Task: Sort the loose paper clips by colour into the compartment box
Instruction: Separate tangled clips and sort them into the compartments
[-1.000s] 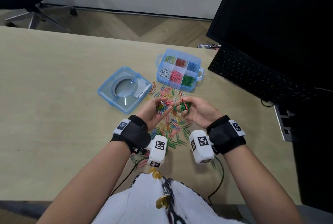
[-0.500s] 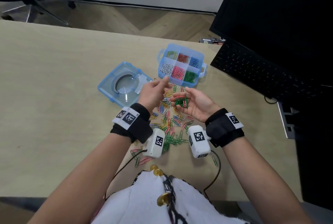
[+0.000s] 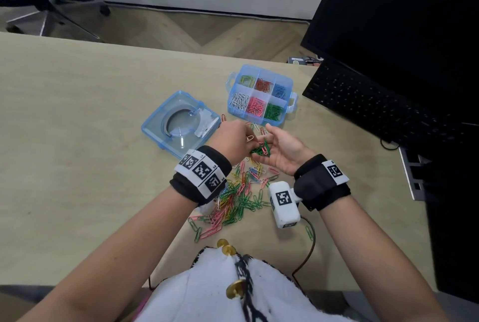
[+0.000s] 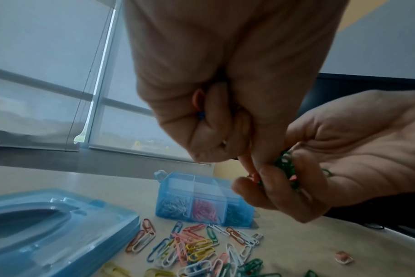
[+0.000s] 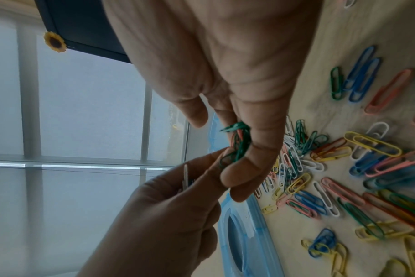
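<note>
Right hand [image 3: 282, 149] palm-up above the loose paper clips [image 3: 233, 197], fingers cupped round a bunch of green clips [image 3: 260, 149]; in the right wrist view those clips are pinched between thumb and fingers.

Left hand [image 3: 233, 140] just left of the right hand, knuckles up, fingertips meeting the green bunch. Left wrist view: fingers curled tight, a blue and an orange-red clip end showing from the fist [image 4: 198, 110]; right wrist view adds a white clip standing between its fingers. So the left hand grips a few mixed clips.

Compartment box [image 3: 260, 96]: blue translucent, open, 6 cells, on the table [image 3: 77, 114] beyond the hands.
- Far row, from the box's left: yellow-green mix, red, blue.
- Near row: white, pink, green.

Loose clips lie scattered from the near side of the box toward the person, thickest under and behind the wrists; colours seen: green, pink, yellow, blue, white, orange.

Box lid [image 3: 181, 122]: blue, lying flat on the table just left of the box, apart from it.

Black keyboard [image 3: 375, 104] to the right of the box, dark monitor [image 3: 401, 24] behind it.
</note>
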`<state>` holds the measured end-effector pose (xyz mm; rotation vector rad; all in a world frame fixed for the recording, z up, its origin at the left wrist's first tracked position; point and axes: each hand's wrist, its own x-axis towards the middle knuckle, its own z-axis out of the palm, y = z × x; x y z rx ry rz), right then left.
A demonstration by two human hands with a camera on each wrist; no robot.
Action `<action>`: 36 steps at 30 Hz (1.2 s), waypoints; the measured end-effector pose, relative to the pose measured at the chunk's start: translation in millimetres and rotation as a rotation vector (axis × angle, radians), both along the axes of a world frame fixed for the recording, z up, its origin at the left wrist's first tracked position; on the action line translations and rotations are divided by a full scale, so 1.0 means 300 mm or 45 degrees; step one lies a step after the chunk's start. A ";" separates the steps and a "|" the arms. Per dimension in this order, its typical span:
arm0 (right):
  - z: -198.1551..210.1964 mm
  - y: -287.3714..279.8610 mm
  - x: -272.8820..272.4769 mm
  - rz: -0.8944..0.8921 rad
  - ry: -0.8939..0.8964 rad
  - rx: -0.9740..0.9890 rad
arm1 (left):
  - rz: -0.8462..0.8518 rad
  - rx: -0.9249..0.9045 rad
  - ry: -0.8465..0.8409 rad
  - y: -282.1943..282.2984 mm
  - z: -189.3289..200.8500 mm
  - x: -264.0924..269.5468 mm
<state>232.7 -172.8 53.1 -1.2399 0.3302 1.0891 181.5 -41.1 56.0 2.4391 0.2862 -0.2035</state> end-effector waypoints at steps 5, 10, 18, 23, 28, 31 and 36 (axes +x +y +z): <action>0.011 0.006 -0.009 0.043 -0.013 0.005 | 0.074 -0.171 0.091 0.034 -0.009 0.008; 0.029 -0.013 0.008 0.111 -0.058 0.012 | 0.372 -0.810 0.242 0.088 -0.002 -0.008; 0.035 -0.025 0.019 0.105 -0.066 0.021 | 0.527 -1.450 0.537 0.105 0.006 -0.012; 0.034 -0.029 0.015 0.108 -0.075 0.037 | 0.413 -1.736 0.474 0.096 0.017 -0.009; 0.030 -0.035 0.016 0.090 -0.081 0.045 | 0.449 -1.852 0.361 0.085 0.017 -0.011; 0.030 -0.037 0.016 0.065 -0.065 0.065 | 0.538 -1.724 0.338 0.079 0.018 -0.009; 0.017 -0.037 0.021 -0.032 0.018 0.123 | 0.447 -1.278 0.204 0.060 0.033 0.000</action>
